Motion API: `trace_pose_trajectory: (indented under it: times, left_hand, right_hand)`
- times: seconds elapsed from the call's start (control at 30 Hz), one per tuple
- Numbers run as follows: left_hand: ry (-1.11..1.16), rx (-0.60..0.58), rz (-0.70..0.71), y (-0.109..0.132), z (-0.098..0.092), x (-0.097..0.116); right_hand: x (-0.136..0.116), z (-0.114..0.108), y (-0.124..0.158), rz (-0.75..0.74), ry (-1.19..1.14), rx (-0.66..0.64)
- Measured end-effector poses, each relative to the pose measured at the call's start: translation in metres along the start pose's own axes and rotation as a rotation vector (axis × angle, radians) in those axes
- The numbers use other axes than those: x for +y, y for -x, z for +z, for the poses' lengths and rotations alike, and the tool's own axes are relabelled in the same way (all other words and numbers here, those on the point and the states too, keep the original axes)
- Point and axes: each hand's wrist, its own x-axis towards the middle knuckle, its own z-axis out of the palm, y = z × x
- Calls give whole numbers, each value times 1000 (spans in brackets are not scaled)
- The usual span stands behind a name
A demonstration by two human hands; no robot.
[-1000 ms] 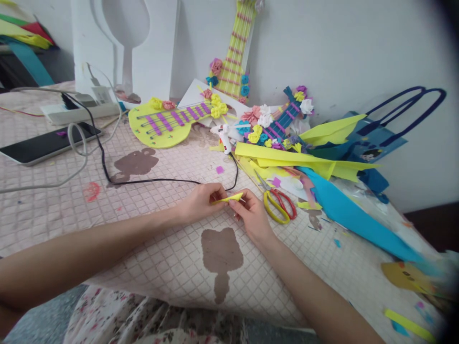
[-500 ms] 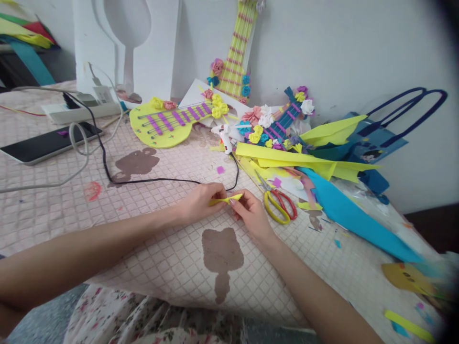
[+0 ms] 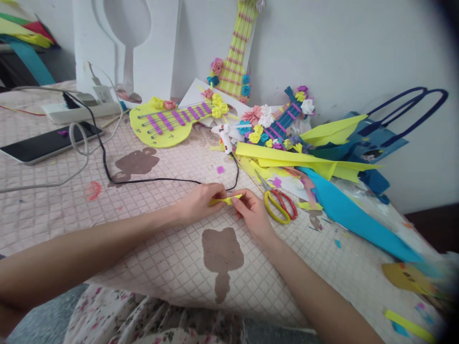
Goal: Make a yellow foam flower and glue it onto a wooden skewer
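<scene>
A small yellow foam strip is pinched between both hands just above the pink checked tablecloth. My left hand grips its left end with fingers closed. My right hand pinches the right end between thumb and fingers. Yellow-and-red scissors lie on the cloth just right of my right hand. A black cable runs right behind my hands.
A white glue gun lies behind, beside a yellow foam guitar and flower-covered craft pieces. Yellow and blue foam sheets pile up at the right with a blue bag. A tablet and power strip sit at the left.
Almost nothing has moved; my fingers have shifted slightly along the yellow strip, which stays between both hands in the same spot.
</scene>
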Motion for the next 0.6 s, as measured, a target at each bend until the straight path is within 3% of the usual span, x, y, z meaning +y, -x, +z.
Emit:
trace_pose_trajectory:
  times: [0.6]
  left_hand:
    - [-46, -21, -22, 0, -1, -2]
  right_hand:
    - [2, -2, -1, -12, -17, 17]
